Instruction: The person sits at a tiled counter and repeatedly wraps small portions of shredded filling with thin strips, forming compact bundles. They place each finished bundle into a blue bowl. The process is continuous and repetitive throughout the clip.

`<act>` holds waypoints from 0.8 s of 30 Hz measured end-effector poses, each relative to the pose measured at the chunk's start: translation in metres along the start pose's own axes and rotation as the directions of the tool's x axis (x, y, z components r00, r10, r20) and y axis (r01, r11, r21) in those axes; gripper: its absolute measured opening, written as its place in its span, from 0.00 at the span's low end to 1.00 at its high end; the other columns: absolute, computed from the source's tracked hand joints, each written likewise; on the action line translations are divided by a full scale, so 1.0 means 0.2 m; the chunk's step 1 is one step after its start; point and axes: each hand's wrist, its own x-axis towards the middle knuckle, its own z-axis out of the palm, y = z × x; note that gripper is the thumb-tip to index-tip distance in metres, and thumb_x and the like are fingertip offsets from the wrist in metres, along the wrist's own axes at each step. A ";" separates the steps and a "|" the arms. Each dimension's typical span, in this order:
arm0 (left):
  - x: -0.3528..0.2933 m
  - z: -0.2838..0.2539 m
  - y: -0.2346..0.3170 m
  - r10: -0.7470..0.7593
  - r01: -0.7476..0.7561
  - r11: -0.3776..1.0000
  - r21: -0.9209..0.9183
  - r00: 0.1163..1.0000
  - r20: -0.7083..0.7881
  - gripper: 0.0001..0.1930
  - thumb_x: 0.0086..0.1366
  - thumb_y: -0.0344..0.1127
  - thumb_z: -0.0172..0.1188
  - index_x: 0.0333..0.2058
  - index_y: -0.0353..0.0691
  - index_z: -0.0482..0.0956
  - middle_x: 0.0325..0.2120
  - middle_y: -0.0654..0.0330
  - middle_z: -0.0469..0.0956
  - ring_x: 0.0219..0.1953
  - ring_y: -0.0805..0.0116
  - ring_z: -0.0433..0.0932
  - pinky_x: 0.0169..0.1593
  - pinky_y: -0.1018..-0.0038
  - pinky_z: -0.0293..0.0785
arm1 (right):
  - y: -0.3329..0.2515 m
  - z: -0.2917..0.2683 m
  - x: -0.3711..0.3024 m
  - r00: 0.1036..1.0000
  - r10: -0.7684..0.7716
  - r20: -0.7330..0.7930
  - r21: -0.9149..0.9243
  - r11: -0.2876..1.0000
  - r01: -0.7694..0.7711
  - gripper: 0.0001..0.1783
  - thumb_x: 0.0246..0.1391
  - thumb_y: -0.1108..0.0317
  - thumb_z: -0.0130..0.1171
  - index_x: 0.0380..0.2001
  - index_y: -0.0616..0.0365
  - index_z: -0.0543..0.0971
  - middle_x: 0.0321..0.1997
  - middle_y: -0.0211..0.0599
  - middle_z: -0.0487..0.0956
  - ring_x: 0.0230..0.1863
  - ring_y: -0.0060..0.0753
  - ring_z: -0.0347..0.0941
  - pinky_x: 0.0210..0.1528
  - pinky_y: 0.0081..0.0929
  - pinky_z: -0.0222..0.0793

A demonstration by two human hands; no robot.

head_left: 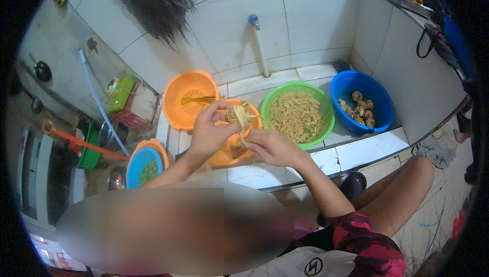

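Note:
Between my two hands is a small pale-yellow bundle [243, 116] with strip-like pieces over it; its exact kind is unclear. My left hand [210, 130] has its fingers closed on the bundle's side. Lower and to the right, my right hand [275, 147] pinches a strip hanging from it. Beneath them sits an orange basin [224, 159], its contents partly hidden. Another orange basin [175, 86] behind holds thin yellowish strips [197, 100]. A green basin [328, 116] to the right is full of pale, wavy, noodle-like pieces [298, 116]. Several brownish, knotted bundles [364, 111] lie in a blue basin [347, 96].
The basins stand along a white tiled ledge [364, 150] by the wall. A pipe with a blue-topped tap [253, 20] rises behind. At left are a light-blue bowl [133, 172] with green shreds, an orange handle [84, 142] and a pale hose [99, 93]. A dark mop [158, 4] hangs above.

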 end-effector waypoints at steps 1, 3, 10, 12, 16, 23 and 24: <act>0.00 0.00 -0.01 0.016 -0.015 0.998 0.059 1.000 -0.020 0.17 0.56 0.23 0.65 0.45 0.34 0.73 0.44 0.61 0.74 0.44 0.75 0.76 0.43 0.75 0.79 | -0.03 -0.01 0.00 1.000 -0.021 -0.023 -0.009 1.000 0.021 0.06 0.56 0.70 0.55 0.33 0.63 0.77 0.32 0.47 0.76 0.37 0.53 0.75 0.39 0.42 0.71; 0.00 0.00 -0.02 0.046 -0.044 0.989 0.141 0.999 -0.011 0.18 0.56 0.23 0.65 0.46 0.34 0.73 0.44 0.62 0.73 0.44 0.76 0.76 0.42 0.77 0.80 | -0.07 -0.04 -0.01 0.995 -0.056 -0.080 -0.034 0.998 0.053 0.07 0.56 0.69 0.57 0.34 0.62 0.77 0.32 0.46 0.76 0.35 0.53 0.75 0.37 0.40 0.70; -0.04 0.03 0.00 0.006 -0.060 0.986 0.158 0.946 0.323 0.19 0.55 0.23 0.65 0.45 0.35 0.73 0.40 0.62 0.74 0.42 0.77 0.75 0.43 0.78 0.79 | -0.05 -0.24 -0.02 0.963 -0.180 -0.201 -0.204 0.969 0.139 0.06 0.54 0.71 0.59 0.33 0.63 0.77 0.33 0.42 0.77 0.38 0.49 0.75 0.40 0.39 0.71; -0.05 0.03 0.01 -0.020 0.003 0.999 0.044 0.922 0.388 0.18 0.55 0.24 0.64 0.45 0.34 0.73 0.39 0.62 0.75 0.41 0.77 0.75 0.42 0.78 0.78 | -0.01 -0.25 -0.02 0.957 -0.168 -0.238 -0.126 0.982 0.141 0.06 0.55 0.71 0.59 0.33 0.63 0.78 0.33 0.43 0.77 0.38 0.49 0.75 0.40 0.37 0.71; -0.05 0.00 0.01 -0.036 0.139 0.973 -0.183 0.879 0.475 0.19 0.57 0.24 0.64 0.47 0.35 0.72 0.43 0.62 0.74 0.49 0.73 0.75 0.49 0.75 0.77 | 0.08 -0.19 -0.02 0.951 -0.146 -0.272 0.049 0.985 0.165 0.07 0.55 0.73 0.57 0.35 0.64 0.78 0.33 0.45 0.77 0.38 0.47 0.75 0.41 0.35 0.70; -0.01 0.01 -0.03 -0.051 0.107 0.964 -0.244 0.973 0.225 0.17 0.59 0.22 0.62 0.46 0.35 0.71 0.46 0.59 0.74 0.49 0.71 0.76 0.51 0.74 0.76 | 0.12 0.04 -0.01 0.984 0.027 -0.178 0.098 0.995 -0.009 0.06 0.56 0.74 0.52 0.31 0.66 0.76 0.29 0.52 0.77 0.32 0.52 0.75 0.35 0.40 0.69; 0.00 0.00 -0.04 -0.053 0.094 0.971 -0.219 0.981 0.185 0.17 0.58 0.22 0.62 0.46 0.34 0.71 0.45 0.59 0.74 0.48 0.71 0.76 0.49 0.74 0.77 | 0.12 0.05 -0.01 0.986 0.065 -0.152 0.076 0.996 -0.054 0.07 0.57 0.73 0.52 0.31 0.66 0.75 0.29 0.53 0.76 0.31 0.53 0.75 0.35 0.41 0.69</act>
